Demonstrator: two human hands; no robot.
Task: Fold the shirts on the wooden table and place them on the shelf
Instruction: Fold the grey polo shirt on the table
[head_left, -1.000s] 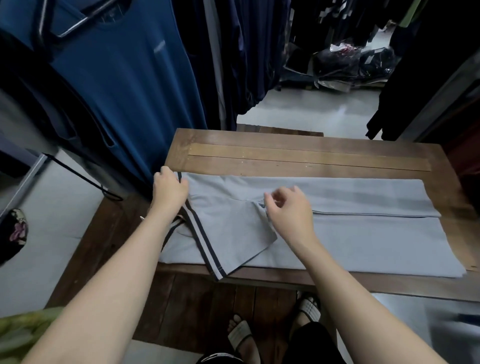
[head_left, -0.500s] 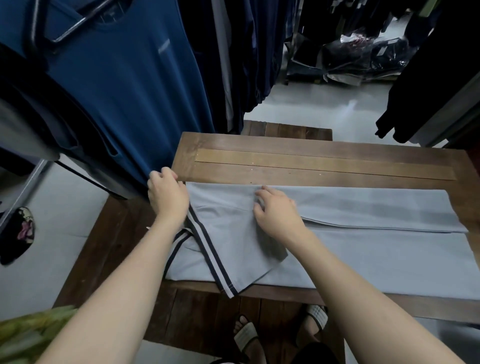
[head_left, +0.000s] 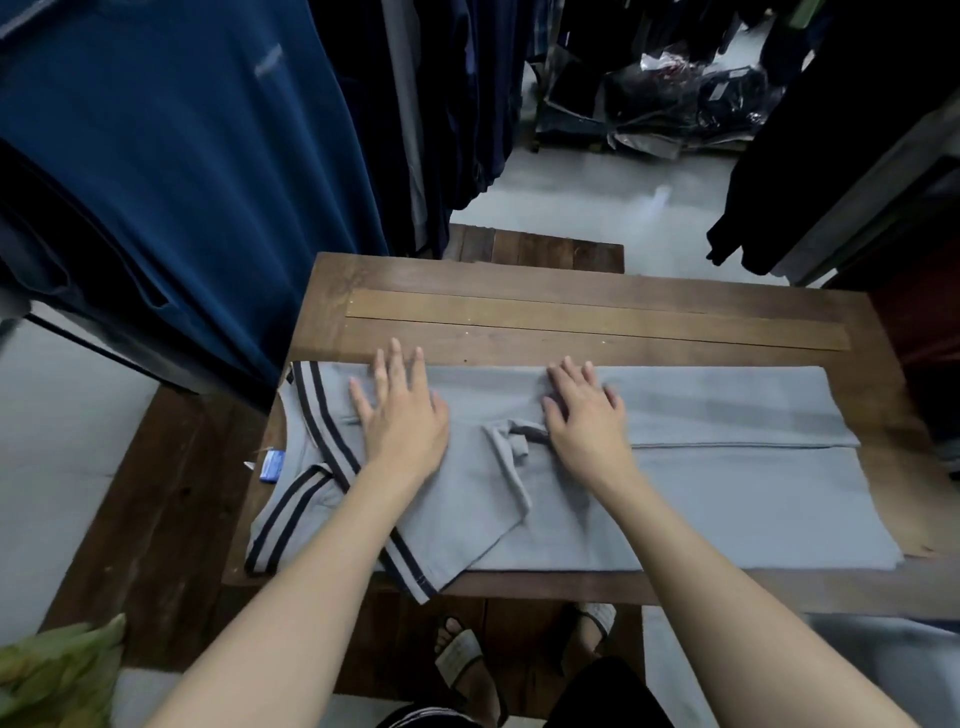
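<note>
The grey shirt (head_left: 727, 493) is soft matt cloth; the table (head_left: 571, 291) is dark, worn wood with a paler plank (head_left: 597, 319) inset.

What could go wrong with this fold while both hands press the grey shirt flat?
The striped sleeve cuff hangs over the near edge of the wooden table, so it may drag the grey shirt askew. A bunched crease lies between the left hand and right hand; pressing could set it in.
</note>
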